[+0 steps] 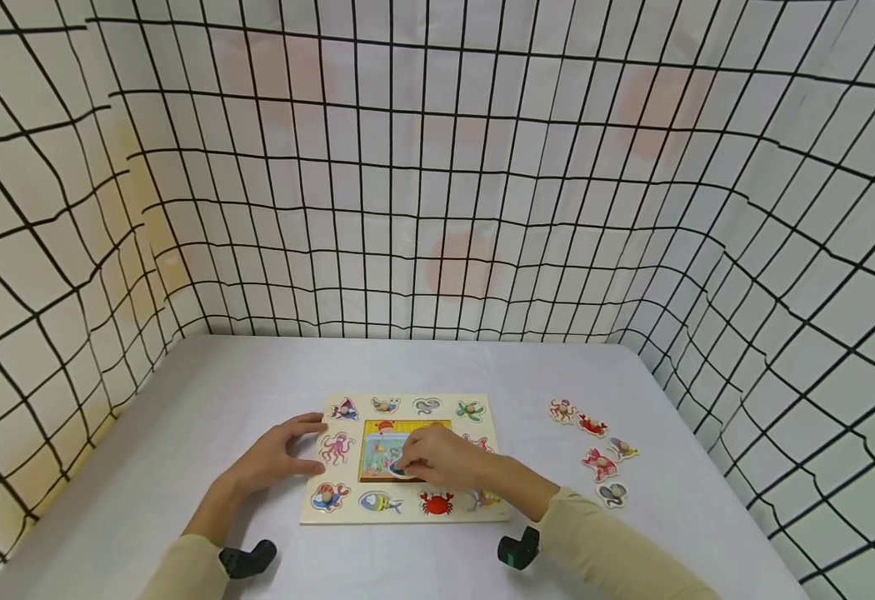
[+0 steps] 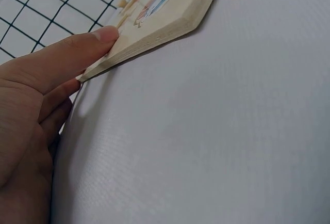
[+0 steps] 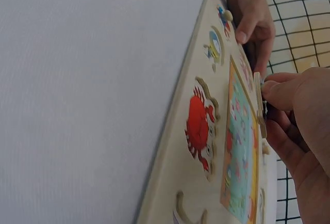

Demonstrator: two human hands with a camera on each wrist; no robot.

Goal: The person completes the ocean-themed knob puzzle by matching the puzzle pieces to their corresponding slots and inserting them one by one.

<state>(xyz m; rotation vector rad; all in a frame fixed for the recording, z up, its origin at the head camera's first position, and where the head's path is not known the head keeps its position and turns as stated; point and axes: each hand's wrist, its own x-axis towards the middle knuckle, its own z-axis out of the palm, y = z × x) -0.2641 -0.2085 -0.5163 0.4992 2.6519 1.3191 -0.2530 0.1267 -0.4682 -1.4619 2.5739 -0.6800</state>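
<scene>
A wooden sea-animal puzzle board lies flat before me, with a framed aquarium picture in its middle. Over that picture my right hand pinches a small wooden puzzle piece, tilted on edge in the right wrist view; its printed face is mostly hidden. My left hand touches the board's left edge with thumb and fingers spread, the thumb tip at the rim in the left wrist view. A hermit crab piece with a knob sits in the lower left recess, a fish piece in the upper left one.
Right of the board lie several loose pieces, among them an octopus, a red crab, a pink one and a grey one. Black netting over white cloth walls the white table at back and sides.
</scene>
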